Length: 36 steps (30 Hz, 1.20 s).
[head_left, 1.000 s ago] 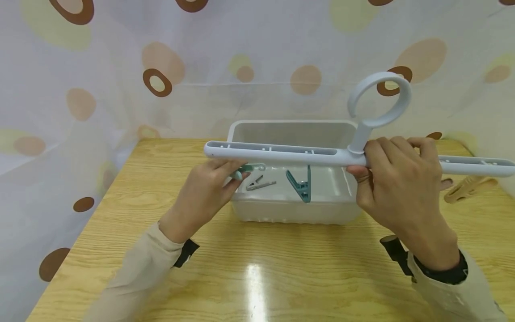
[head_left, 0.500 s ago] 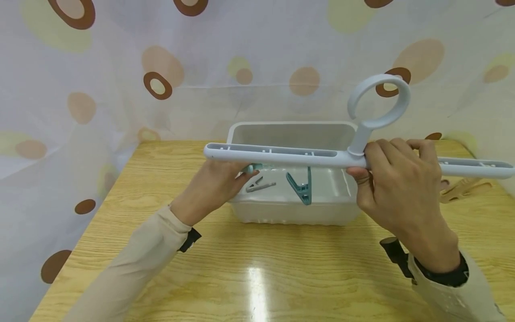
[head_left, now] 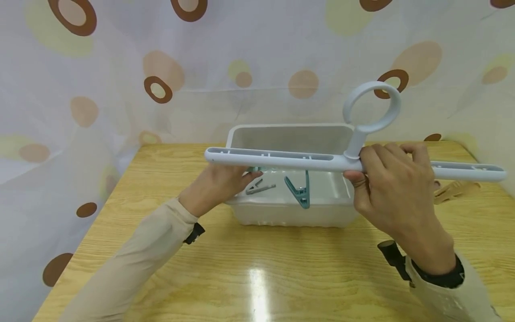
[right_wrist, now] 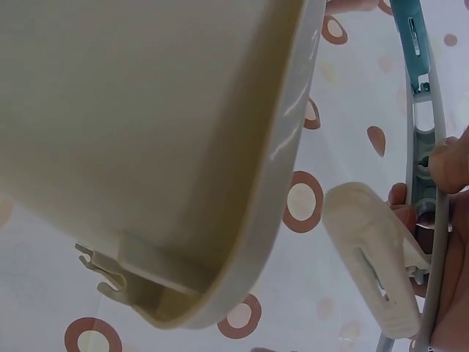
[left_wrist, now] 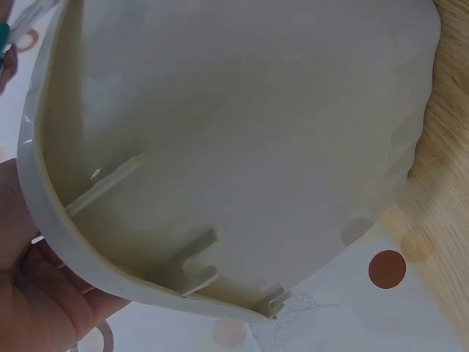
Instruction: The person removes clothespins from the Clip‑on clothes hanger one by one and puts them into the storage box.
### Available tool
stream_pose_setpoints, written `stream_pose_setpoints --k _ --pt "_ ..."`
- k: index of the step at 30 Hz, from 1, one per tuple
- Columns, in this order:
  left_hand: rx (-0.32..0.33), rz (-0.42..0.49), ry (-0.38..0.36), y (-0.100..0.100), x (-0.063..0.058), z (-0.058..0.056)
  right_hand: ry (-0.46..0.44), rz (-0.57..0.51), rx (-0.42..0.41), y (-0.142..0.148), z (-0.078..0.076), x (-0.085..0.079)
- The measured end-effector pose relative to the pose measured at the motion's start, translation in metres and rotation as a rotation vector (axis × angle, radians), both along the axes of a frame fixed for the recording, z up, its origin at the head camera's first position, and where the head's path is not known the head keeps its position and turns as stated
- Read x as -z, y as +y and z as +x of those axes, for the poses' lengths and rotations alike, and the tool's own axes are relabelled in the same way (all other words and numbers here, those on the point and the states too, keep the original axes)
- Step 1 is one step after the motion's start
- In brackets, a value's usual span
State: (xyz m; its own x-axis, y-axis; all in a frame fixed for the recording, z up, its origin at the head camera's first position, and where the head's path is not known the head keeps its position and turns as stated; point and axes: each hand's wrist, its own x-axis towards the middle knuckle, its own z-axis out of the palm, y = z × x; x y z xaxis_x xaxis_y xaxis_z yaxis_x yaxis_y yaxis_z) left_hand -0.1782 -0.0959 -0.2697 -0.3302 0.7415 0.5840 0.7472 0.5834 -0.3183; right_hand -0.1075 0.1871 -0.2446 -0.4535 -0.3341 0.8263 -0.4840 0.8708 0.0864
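A pale-blue hanger bar (head_left: 277, 158) with a ring hook (head_left: 396, 105) stretches across the head view. My right hand (head_left: 398, 192) grips it beside the ring's stem, and the right wrist view shows the fingers (right_wrist: 451, 165) around it. Behind the bar's left end, my left hand (head_left: 221, 185) pinches a teal clothes peg (head_left: 254, 169), mostly hidden. Another teal peg (head_left: 298, 192) hangs below the bar. A grey peg (head_left: 259, 186) shows near my left thumb; whether it hangs cannot be told. Beige pegs (head_left: 454, 192) are right of my right hand, one (right_wrist: 374, 257) seen close up.
A white plastic bin (head_left: 291, 214) stands on the wooden table (head_left: 217, 277) behind and below the bar. Its rim (left_wrist: 66, 235) passes close to my left hand in the left wrist view. A dotted curtain (head_left: 241, 44) hangs behind the table.
My left hand has moved right and slightly in under the bar, with the teal peg now largely hidden. The hanger has shifted slightly left and down in the head view.
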Motion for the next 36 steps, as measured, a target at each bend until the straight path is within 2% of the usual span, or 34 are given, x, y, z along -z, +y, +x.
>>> stream_pose_setpoints --k 2,4,8,11,14,20,24,27,29,33,36 --pt "-0.022 -0.039 0.082 0.001 0.000 -0.002 -0.005 0.000 0.003 -0.001 0.000 0.000" --pt "-0.027 -0.053 0.084 0.002 -0.002 -0.005 -0.002 -0.001 0.004 -0.001 -0.001 0.000" --pt "-0.011 -0.053 -0.147 0.005 -0.006 -0.007 0.013 -0.008 -0.005 -0.002 -0.002 0.000" --pt "-0.021 -0.087 -0.270 0.007 -0.006 -0.008 0.003 -0.001 -0.012 -0.004 -0.002 0.001" --pt "-0.026 -0.104 -0.274 0.007 -0.005 -0.008 0.001 -0.004 -0.019 -0.005 -0.002 0.002" --pt "-0.051 -0.058 -0.184 0.007 -0.003 -0.004 0.012 -0.001 -0.025 -0.004 -0.004 0.003" --pt "-0.026 -0.018 -0.157 0.003 -0.001 0.001 -0.013 0.029 -0.018 -0.002 -0.005 0.003" --pt "-0.008 -0.003 -0.178 -0.001 -0.001 0.006 -0.032 0.037 -0.012 -0.001 -0.005 0.004" --pt "0.002 0.004 -0.235 -0.003 -0.002 0.011 -0.037 0.032 -0.012 -0.002 -0.005 0.004" --pt "0.002 0.051 -0.446 -0.003 -0.005 0.023 -0.027 0.009 -0.026 -0.003 -0.006 0.004" --pt "-0.004 0.084 -0.532 -0.002 -0.004 0.032 -0.028 0.012 -0.031 -0.004 -0.006 0.003"
